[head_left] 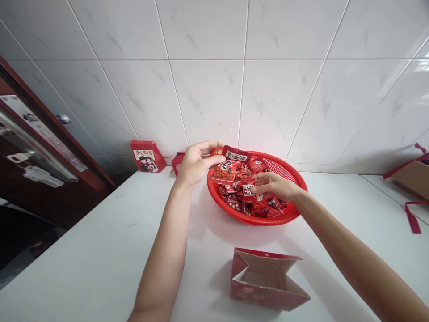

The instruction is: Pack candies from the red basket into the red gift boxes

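Observation:
My left hand [199,163] pinches several red snack packets [226,171] over the left rim of a red plastic basket [284,166]. Wrapped red candies [264,209] fill much of the basket. Inside it, my right hand [273,185] has its fingers closed on a red packet with white lettering [248,189]. Nearer to me, an open red paper box [268,293] stands on the white table with its mouth facing up.
At the back left, a red box with a printed couple [147,157] stands beside another red box [177,163]. A cardboard box [414,177] with a red ribbon [413,219] lies far right. White tiles rise behind.

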Demonstrator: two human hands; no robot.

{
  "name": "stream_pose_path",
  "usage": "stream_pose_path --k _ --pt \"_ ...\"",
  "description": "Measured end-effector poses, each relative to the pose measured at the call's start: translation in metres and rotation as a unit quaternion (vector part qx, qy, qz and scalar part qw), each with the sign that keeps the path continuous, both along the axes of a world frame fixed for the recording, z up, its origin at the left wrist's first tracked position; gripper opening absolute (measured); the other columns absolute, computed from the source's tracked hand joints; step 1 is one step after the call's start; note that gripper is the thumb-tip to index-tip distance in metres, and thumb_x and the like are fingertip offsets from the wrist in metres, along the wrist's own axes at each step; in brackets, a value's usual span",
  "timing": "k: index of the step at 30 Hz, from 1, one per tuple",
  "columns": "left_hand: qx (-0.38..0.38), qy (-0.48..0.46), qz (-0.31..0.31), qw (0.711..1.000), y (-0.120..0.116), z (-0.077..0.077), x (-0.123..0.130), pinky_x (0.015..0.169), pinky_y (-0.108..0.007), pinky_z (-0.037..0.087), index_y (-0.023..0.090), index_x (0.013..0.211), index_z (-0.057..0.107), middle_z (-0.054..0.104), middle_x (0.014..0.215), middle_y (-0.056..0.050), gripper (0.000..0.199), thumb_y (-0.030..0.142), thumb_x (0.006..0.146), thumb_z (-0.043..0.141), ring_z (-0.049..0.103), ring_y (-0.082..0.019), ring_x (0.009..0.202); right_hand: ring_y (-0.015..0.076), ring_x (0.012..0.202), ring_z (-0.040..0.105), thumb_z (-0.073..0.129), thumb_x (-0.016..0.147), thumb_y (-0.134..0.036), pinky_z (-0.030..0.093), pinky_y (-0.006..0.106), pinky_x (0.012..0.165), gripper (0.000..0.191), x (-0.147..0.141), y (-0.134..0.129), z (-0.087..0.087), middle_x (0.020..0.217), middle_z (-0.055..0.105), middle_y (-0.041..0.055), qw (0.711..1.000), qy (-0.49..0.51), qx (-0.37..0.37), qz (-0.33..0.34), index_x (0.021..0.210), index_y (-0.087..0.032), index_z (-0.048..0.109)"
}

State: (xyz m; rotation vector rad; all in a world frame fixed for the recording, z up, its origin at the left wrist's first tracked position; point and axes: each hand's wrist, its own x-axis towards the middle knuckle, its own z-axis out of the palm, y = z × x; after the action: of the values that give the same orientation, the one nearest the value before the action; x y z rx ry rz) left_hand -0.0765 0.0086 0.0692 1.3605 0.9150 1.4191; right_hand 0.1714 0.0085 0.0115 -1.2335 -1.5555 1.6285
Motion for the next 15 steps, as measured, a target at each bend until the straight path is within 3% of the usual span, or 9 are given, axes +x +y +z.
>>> stream_pose_path --k 9,15 --pt "-0.012 0.011 -0.011 1.000 -0.0003 -0.0018 0.0028 0.061 -0.025 0.056 0.015 0.087 0.078 0.077 0.085 -0.002 0.042 0.022 0.048 0.090 0.067 -0.015 0.067 0.0107 0.058 0.055 0.089 0.065 -0.037 0.041 0.024 0.052 0.034 0.0033 -0.0018 -0.0062 0.062 0.060 -0.0043 0.998 -0.036 0.039 0.015 0.067 -0.019 0.060" --pt "-0.011 0.023 -0.010 1.000 0.0005 -0.0018 0.0050 0.057 -0.023 0.053 0.016 0.086 0.077 0.076 0.081 -0.001 0.036 0.018 0.051 0.086 0.066 -0.014 0.064 0.0171 0.071 0.068 0.090 0.061 -0.028 0.056 0.034 0.074 0.032 0.0064 0.0006 -0.0086 0.076 0.075 0.0021 0.998 -0.031 0.029 0.053 0.089 -0.018 0.077"
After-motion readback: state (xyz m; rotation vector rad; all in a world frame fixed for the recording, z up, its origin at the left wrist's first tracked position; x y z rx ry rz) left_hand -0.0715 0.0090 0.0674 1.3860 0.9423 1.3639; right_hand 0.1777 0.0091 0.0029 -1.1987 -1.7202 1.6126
